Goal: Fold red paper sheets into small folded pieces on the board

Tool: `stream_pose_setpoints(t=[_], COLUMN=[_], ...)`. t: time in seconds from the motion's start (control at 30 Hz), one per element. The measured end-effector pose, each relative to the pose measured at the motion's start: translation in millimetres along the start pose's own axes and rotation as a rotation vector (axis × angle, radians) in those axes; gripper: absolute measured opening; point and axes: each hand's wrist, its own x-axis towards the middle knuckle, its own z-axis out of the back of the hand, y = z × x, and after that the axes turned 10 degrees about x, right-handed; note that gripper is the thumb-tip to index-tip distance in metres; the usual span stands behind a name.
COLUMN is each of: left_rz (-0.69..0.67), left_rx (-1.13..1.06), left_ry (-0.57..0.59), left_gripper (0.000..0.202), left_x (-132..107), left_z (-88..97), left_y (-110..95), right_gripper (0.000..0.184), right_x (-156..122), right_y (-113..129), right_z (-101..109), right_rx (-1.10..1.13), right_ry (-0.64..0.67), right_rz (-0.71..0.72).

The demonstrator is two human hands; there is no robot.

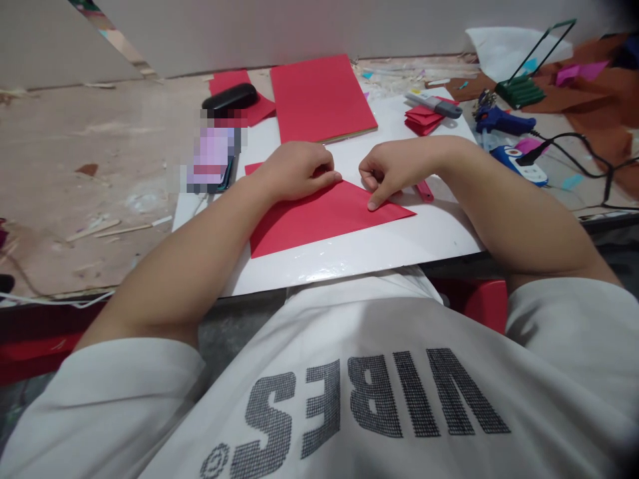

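A folded sheet of red paper [319,216] lies on a white board [429,236] in front of me. My left hand [294,169] rests on the paper's upper left part, fingers curled and pressed down on the fold. My right hand [394,169] is curled too, with its index finger pressing the paper's upper edge near the right corner. Both hands pin the sheet flat against the board.
A stack of red paper [319,96] lies behind the hands. Nearby are a black case [230,98], folded red pieces [423,120] with a grey cutter [433,104], a blue glue gun [502,121], a black cable [599,166] and wooden sticks [114,229]. A blurred object [212,156] sits at left.
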Motion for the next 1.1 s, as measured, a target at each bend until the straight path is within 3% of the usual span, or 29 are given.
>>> stream_pose_setpoints(t=[0.57,0.87,1.1], left_rz=[-0.025,-0.02,-0.061], left_rx=[-0.017,-0.003,-0.034], left_ry=[0.011,0.011,-0.031], left_gripper=[0.048,0.049,0.045], left_x=[-1.8,-3.6,-3.7], left_z=[3.8,4.8,3.1], left_y=[-2.8,-6.5,-6.0], right_gripper=[0.042,0.034,0.039], right_x=[3.7,-10.7,-1.1], right_y=[-4.3,11.4,2.7], right_z=[0.4,-0.2,0.2], right_rx=[0.027,-0.007,-0.014], right_ry=[0.001,0.005,0.0], right_rz=[-0.003,-0.01,-0.024])
